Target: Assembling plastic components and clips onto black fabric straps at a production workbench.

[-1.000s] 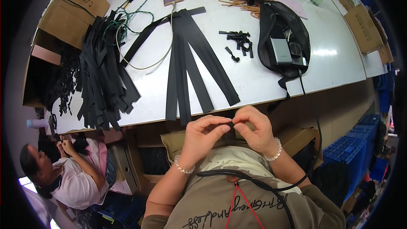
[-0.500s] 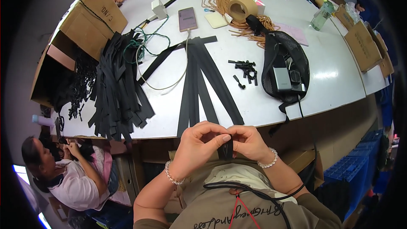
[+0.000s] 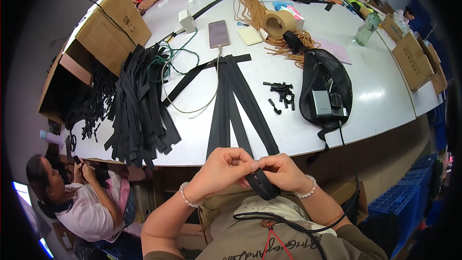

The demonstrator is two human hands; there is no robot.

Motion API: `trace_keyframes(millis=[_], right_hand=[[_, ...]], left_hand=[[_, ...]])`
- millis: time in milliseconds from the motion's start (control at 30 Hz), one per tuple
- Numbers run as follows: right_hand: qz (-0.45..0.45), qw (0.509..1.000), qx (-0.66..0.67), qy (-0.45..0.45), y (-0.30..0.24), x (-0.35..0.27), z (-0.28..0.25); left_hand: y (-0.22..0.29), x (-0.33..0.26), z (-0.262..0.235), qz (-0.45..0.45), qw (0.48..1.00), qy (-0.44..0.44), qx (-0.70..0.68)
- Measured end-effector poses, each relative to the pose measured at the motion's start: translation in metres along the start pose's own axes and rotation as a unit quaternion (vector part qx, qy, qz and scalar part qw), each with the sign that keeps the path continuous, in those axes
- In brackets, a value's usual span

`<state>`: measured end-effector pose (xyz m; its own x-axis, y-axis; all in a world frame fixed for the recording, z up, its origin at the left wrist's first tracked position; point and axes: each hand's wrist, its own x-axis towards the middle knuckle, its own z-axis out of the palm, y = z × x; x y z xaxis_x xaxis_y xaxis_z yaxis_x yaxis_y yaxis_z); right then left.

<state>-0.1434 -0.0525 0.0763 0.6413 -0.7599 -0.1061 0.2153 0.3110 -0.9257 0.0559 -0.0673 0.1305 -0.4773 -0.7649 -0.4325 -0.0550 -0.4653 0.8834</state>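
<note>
A person sits at the near edge of a white table, both bare hands in front of their body. From where I stand, a flat black strip curled into a loop hangs from their fingers, just off the table edge, above the lap. The left hand has thumb and forefinger pinched together on the upper part of the loop. The right hand closes on it from the other side; its fingertips are partly hidden, so I cannot tell exactly how they press.

The strip looks light and pliable, like woven tape: it bends round without a crease, yet seems springy enough to hold a curve. It should not break, though a smooth face might slide or twist between loose fingers. The best hold is probably a flat pinch near the ends, edges lined up.

Beyond the hands, long black strips fan out flat on the table; a thick heap of similar strips lies to the left. Small black fittings sit farther right.
</note>
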Motion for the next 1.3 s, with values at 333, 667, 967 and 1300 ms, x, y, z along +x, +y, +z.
trace_keyframes(millis=[333, 667, 967, 1300], right_hand=[[-0.123, 0.988, -0.093, 0.027, -0.014, 0.004, 0.015], [-0.144, 0.970, -0.184, 0.066, -0.024, 0.002, 0.026], [-0.215, 0.938, -0.268, 0.041, -0.022, 0.001, 0.029], [-0.312, 0.899, -0.308, 0.008, -0.012, -0.011, 0.035]], left_hand=[[-0.007, -0.001, -0.003, 0.033, 0.991, -0.037, -0.127], [-0.009, -0.013, 0.004, 0.031, 0.982, -0.014, -0.184], [-0.014, -0.016, 0.000, 0.015, 0.986, -0.041, -0.162], [-0.023, -0.032, 0.005, 0.017, 0.989, -0.068, -0.128]])
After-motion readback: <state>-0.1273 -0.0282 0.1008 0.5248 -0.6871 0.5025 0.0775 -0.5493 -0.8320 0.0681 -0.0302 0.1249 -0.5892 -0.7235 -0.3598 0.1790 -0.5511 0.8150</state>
